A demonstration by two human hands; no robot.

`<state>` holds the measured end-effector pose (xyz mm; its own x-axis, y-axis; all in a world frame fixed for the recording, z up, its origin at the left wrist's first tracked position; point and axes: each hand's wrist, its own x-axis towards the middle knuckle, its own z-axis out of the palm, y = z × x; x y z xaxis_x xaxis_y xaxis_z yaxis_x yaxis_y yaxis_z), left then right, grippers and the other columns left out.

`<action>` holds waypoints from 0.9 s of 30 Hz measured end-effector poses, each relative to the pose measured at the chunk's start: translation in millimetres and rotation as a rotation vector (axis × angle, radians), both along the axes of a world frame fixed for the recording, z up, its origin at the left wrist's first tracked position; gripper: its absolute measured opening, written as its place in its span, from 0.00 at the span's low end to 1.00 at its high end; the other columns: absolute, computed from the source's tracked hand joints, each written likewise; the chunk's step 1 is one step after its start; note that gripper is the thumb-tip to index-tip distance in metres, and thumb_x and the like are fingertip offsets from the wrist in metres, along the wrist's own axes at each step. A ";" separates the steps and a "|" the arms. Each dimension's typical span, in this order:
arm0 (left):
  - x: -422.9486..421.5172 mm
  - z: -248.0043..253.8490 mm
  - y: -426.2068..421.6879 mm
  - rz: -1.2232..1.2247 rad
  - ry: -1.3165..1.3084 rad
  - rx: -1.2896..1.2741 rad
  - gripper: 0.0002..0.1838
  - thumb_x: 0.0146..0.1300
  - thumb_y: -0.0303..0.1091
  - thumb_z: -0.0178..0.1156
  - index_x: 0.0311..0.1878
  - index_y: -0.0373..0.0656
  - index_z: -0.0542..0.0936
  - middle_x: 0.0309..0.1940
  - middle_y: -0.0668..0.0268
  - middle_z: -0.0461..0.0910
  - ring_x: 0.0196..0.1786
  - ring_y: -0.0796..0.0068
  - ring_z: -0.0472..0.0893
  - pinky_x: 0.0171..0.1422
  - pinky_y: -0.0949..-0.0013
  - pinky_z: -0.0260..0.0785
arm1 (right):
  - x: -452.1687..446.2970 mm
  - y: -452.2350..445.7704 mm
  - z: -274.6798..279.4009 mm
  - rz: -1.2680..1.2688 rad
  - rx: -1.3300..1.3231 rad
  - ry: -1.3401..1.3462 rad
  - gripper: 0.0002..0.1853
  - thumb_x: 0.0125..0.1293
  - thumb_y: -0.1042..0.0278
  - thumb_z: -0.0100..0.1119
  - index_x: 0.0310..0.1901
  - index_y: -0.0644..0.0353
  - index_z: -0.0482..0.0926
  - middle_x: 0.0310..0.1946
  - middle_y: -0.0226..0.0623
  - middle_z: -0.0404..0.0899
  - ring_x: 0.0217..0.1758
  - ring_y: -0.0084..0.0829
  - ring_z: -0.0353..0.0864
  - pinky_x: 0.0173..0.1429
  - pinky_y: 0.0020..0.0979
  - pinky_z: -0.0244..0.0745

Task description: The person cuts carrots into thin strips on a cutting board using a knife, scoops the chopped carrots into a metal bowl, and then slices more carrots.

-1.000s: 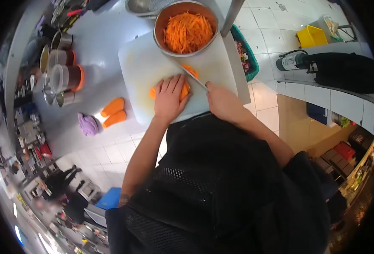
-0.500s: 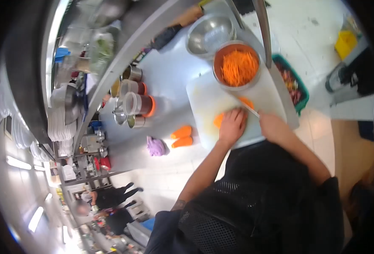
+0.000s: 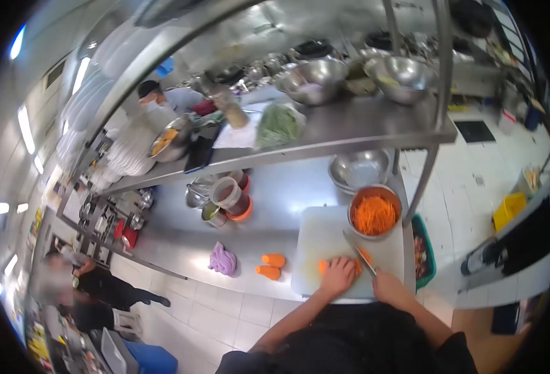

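My left hand (image 3: 339, 278) presses down on an orange carrot (image 3: 322, 267) on the white cutting board (image 3: 315, 227), fingers curled over it and hiding most of it. Held in my right hand (image 3: 392, 289) is a knife (image 3: 358, 252), its blade slanting up and left just beside my left fingertips. A cut bit of carrot (image 3: 366, 255) lies against the blade's right side. At the board's far right corner stands a metal bowl (image 3: 352, 219) of shredded carrot (image 3: 374, 215). Two peeled carrot pieces (image 3: 269, 272) rest on the counter left of the board.
A purple cloth (image 3: 222, 259) lies farther left on the steel counter (image 3: 275, 193). Tubs (image 3: 230, 196) of dark sauce stand behind it. Another metal bowl (image 3: 359, 169) sits beneath the raised shelf (image 3: 350, 121). A green crate (image 3: 427, 249) of scraps is at right. People stand across the shelf and at far left.
The view has tilted up and turned, bringing the shelf and the stoves behind it into sight. Both hands stay at the carrot on the board, the knife still in my right hand.
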<state>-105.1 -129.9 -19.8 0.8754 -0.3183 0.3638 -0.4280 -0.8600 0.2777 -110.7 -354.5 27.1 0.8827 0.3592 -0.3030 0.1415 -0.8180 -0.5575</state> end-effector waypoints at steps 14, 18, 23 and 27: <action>1.3 28.0 5.0 -0.034 0.097 0.035 0.14 0.73 0.42 0.58 0.56 0.48 0.78 0.57 0.63 0.77 0.61 0.58 0.74 0.63 0.47 0.61 | -2.3 3.3 3.0 -0.032 0.006 0.013 0.20 0.74 0.69 0.52 0.63 0.71 0.71 0.34 0.64 0.84 0.41 0.65 0.86 0.50 0.61 0.79; 3.8 16.5 9.3 -0.030 0.135 0.119 0.13 0.74 0.43 0.57 0.56 0.49 0.78 0.57 0.64 0.77 0.61 0.58 0.74 0.63 0.45 0.60 | -0.9 8.7 9.8 -0.062 0.015 0.056 0.20 0.73 0.70 0.53 0.62 0.71 0.72 0.34 0.64 0.85 0.42 0.65 0.86 0.51 0.61 0.79; 16.1 7.9 7.4 -0.019 0.094 0.194 0.15 0.72 0.44 0.58 0.57 0.50 0.79 0.57 0.63 0.78 0.61 0.56 0.74 0.62 0.44 0.63 | -2.4 8.7 -3.2 0.004 -0.039 0.043 0.16 0.70 0.74 0.51 0.57 0.69 0.74 0.35 0.64 0.85 0.43 0.64 0.86 0.51 0.63 0.78; 15.3 7.4 2.9 0.052 0.448 0.300 0.16 0.68 0.44 0.61 0.53 0.47 0.84 0.55 0.57 0.80 0.60 0.49 0.76 0.65 0.39 0.63 | -3.5 6.5 -1.8 -0.052 0.063 0.037 0.14 0.73 0.73 0.48 0.56 0.68 0.76 0.39 0.66 0.84 0.44 0.65 0.84 0.51 0.62 0.77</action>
